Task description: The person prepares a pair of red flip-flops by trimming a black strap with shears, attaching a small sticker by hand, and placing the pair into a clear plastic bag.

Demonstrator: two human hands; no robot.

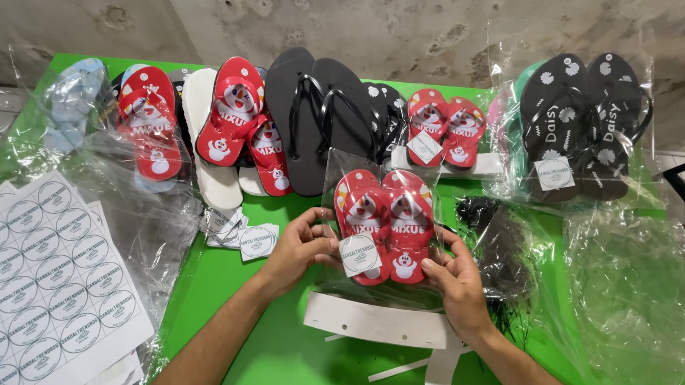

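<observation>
A small pair of red flip-flops with a snowman print sits inside a clear plastic bag, with a round white sticker on the front. My left hand grips the bag's left edge, thumb beside the sticker. My right hand holds the bag's right lower edge. The bag is held upright above the green table, just over a white cardboard strip.
Sheets of round white stickers lie at the left, loose cut stickers near my left hand. Along the back stand red, black and white flip-flops and a bagged black flowered pair. Empty clear bags and black plastic ties lie right.
</observation>
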